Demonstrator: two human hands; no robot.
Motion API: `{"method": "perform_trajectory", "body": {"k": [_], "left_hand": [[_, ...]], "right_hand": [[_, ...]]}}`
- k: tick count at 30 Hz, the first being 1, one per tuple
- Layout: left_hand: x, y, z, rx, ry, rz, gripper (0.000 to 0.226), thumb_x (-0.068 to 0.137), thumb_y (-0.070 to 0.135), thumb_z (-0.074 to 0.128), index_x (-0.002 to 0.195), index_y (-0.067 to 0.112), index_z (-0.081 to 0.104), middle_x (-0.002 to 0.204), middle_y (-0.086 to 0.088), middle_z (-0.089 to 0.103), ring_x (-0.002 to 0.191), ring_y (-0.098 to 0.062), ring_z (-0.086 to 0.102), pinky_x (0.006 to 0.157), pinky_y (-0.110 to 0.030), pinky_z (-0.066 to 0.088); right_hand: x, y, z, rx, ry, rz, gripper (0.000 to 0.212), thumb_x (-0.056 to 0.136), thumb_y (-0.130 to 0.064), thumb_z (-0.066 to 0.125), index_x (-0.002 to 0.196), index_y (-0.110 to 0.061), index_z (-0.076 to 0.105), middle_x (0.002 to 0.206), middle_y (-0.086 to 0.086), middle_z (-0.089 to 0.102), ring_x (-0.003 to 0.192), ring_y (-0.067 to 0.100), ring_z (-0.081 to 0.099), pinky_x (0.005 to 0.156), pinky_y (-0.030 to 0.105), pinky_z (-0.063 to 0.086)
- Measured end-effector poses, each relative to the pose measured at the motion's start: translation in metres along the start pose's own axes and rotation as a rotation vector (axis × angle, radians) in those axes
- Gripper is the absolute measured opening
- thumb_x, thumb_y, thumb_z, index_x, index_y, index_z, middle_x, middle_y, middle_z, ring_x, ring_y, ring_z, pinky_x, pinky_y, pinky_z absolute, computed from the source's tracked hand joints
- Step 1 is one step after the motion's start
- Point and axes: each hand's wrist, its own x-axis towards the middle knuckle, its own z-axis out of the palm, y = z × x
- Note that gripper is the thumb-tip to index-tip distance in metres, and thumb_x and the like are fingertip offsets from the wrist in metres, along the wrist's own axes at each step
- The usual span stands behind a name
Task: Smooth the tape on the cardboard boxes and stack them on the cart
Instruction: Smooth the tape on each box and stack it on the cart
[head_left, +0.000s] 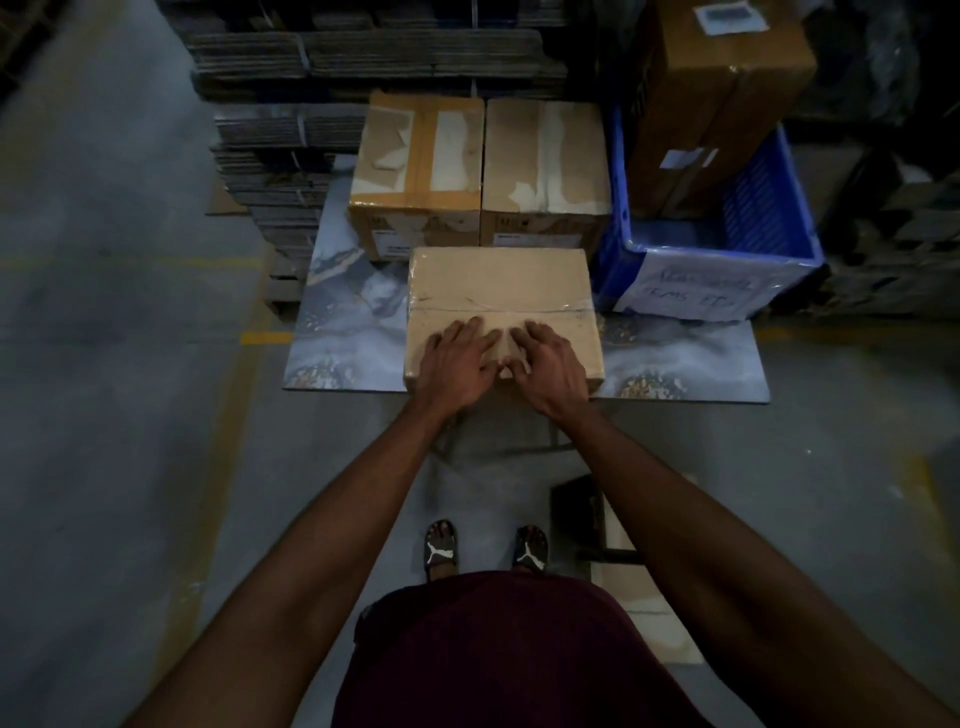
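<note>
Pressing both palms flat, I have my left hand (454, 364) and right hand (550, 366) spread open, fingers straight, on the near half of the cardboard box (501, 317), just short of its clear tape (498, 306). It sits at the front edge of the marbled bench (343, 332), in front of two taped boxes (478, 171). My worry is that pushing toward me could slide it off that edge, or that uneven pressure creases the tape.
</note>
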Motion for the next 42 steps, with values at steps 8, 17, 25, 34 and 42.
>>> {"method": "perform_trajectory", "body": {"k": [8, 17, 25, 34, 42], "left_hand": [[0.002, -0.003, 0.003, 0.003, 0.012, 0.023, 0.056, 0.103, 0.049, 0.039, 0.156, 0.035, 0.030, 0.165, -0.001, 0.022, 0.151, -0.027, 0.021, 0.120, -0.048, 0.017], [0.008, -0.003, 0.012, 0.029, 0.076, 0.029, 0.056, 0.103, 0.046, 0.035, 0.156, 0.029, 0.031, 0.164, -0.001, 0.026, 0.150, -0.026, 0.023, 0.120, -0.049, 0.017], [0.030, -0.004, 0.006, 0.006, 0.157, 0.032, 0.053, 0.099, 0.040, 0.039, 0.147, 0.022, 0.047, 0.151, -0.007, 0.044, 0.134, -0.029, 0.042, 0.108, -0.047, 0.036], [0.075, -0.005, -0.026, 0.113, 0.138, 0.042, 0.053, 0.096, 0.038, 0.053, 0.143, 0.018, 0.042, 0.141, -0.008, 0.046, 0.123, -0.030, 0.045, 0.097, -0.046, 0.038], [0.099, -0.014, -0.034, 0.118, 0.111, 0.059, 0.053, 0.089, 0.053, 0.056, 0.134, 0.028, 0.043, 0.141, -0.003, 0.043, 0.122, -0.031, 0.041, 0.095, -0.048, 0.037]], "right_hand": [[0.005, 0.001, 0.006, -0.044, -0.018, -0.006, 0.055, 0.102, -0.041, 0.042, 0.150, -0.013, 0.048, 0.158, 0.016, 0.041, 0.147, 0.033, 0.036, 0.119, 0.047, 0.028], [0.017, 0.005, 0.013, -0.075, 0.036, -0.046, 0.052, 0.101, -0.036, 0.042, 0.145, -0.010, 0.054, 0.150, 0.019, 0.051, 0.136, 0.037, 0.048, 0.111, 0.049, 0.037], [0.039, 0.005, 0.000, -0.118, 0.050, -0.058, 0.045, 0.102, -0.034, 0.051, 0.140, -0.011, 0.058, 0.145, 0.018, 0.053, 0.126, 0.036, 0.054, 0.108, 0.048, 0.042], [0.090, 0.005, -0.025, -0.039, -0.010, -0.041, 0.046, 0.101, -0.030, 0.057, 0.145, -0.018, 0.055, 0.140, 0.012, 0.050, 0.125, 0.031, 0.048, 0.101, 0.045, 0.047], [0.103, 0.009, -0.026, -0.094, 0.105, -0.083, 0.038, 0.099, -0.033, 0.059, 0.135, -0.021, 0.064, 0.127, 0.008, 0.058, 0.114, 0.029, 0.051, 0.089, 0.043, 0.049]]}}
